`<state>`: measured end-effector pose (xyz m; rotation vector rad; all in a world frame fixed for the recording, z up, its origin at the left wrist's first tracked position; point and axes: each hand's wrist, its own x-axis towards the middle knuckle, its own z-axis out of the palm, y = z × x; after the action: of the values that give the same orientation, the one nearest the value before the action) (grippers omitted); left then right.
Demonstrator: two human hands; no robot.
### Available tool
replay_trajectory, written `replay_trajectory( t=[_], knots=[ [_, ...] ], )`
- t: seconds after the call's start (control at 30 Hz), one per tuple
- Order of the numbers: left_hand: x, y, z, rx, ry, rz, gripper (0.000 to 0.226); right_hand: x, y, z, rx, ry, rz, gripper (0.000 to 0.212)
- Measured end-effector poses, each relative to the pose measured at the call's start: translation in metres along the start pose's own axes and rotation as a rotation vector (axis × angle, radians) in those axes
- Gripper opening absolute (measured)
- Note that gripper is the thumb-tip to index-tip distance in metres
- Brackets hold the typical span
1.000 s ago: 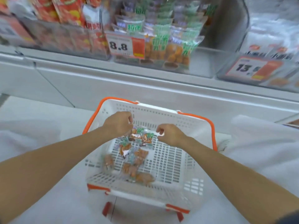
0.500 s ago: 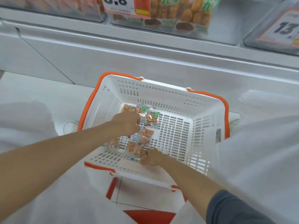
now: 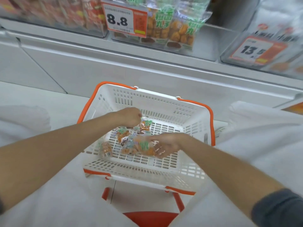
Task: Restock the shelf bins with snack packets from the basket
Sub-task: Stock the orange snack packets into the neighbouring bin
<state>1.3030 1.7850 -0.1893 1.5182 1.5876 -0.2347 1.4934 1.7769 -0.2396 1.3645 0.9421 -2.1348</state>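
Note:
A white basket [image 3: 193,167] with orange handles stands on the floor below the shelf. Several clear snack packets with orange contents and green print lie inside it. My left hand [image 3: 129,116] reaches into the far left part and pinches the top of one snack packet [image 3: 145,125]. My right hand [image 3: 165,145] is lower in the basket, palm turned up, its fingers curled under another snack packet [image 3: 142,149]. Above, a clear shelf bin [image 3: 203,46] holds more of the same green-labelled packets behind an 8.8 price tag [image 3: 124,18].
A bin of red packets [image 3: 68,13] sits to the left on the shelf, and a bin with a 13.5 tag [image 3: 255,51] to the right. White trouser legs flank the basket. A red floor marking [image 3: 149,218] lies in front of it.
The camera tilted up, showing more of the shelf. My right hand turned palm up and lifted a packet off the basket floor. My left hand stayed on its packet at the far left.

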Motion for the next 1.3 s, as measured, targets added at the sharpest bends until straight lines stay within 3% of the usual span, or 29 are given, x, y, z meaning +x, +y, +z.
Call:
replay_trajectory(
  t=[0.07, 0.17, 0.23, 0.37, 0.53, 0.6, 0.67, 0.73, 0.83, 0.97, 1.1, 1.2, 1.3],
  knots=[
    [-0.010, 0.013, -0.010, -0.140, -0.111, 0.021, 0.045, -0.034, -0.018, -0.012, 0.116, 0.019, -0.058, 0.034],
    [-0.023, 0.027, -0.022, -0.430, -0.153, 0.097, 0.028, -0.078, -0.038, -0.030, 0.107, 0.083, -0.152, 0.053],
    [-0.029, 0.031, -0.030, -0.548, -0.073, 0.165, 0.026, -0.101, -0.049, -0.033, 0.013, 0.142, -0.218, 0.071],
    [-0.035, 0.029, -0.049, -0.731, 0.162, 0.247, 0.028, -0.117, -0.072, -0.011, -0.325, 0.455, -0.553, 0.063],
    [-0.039, 0.035, -0.065, -0.935, 0.556, 0.265, 0.032, -0.120, -0.090, -0.002, -0.256, 0.605, -0.857, 0.053],
    [-0.037, 0.039, -0.068, -1.024, 0.578, 0.238, 0.030, -0.120, -0.091, 0.000, -0.210, 0.646, -0.914, 0.045],
    [-0.037, 0.044, -0.072, -1.099, 0.454, 0.247, 0.028, -0.121, -0.091, 0.000, -0.125, 0.694, -0.943, 0.035],
    [-0.037, 0.046, -0.076, -1.119, 0.395, 0.284, 0.020, -0.125, -0.091, -0.005, -0.064, 0.699, -0.912, 0.031],
    [-0.037, 0.052, -0.082, -1.026, 0.474, 0.335, 0.016, -0.136, -0.094, -0.021, -0.189, 0.704, -0.850, 0.035],
    [-0.041, 0.069, -0.093, -0.871, 0.532, 0.414, 0.016, -0.169, -0.100, -0.031, -0.362, 0.817, -0.971, 0.068],
    [-0.054, 0.094, -0.115, -0.816, 0.524, 0.509, 0.018, -0.215, -0.114, -0.034, -0.376, 0.861, -0.985, 0.060],
    [-0.064, 0.121, -0.137, -0.792, 0.513, 0.584, 0.007, -0.252, -0.127, -0.037, -0.563, 0.995, -0.991, 0.068],
    [-0.069, 0.152, -0.161, -0.753, 0.582, 0.667, 0.004, -0.288, -0.142, -0.043, -0.766, 1.194, -1.008, 0.054]
  ],
)
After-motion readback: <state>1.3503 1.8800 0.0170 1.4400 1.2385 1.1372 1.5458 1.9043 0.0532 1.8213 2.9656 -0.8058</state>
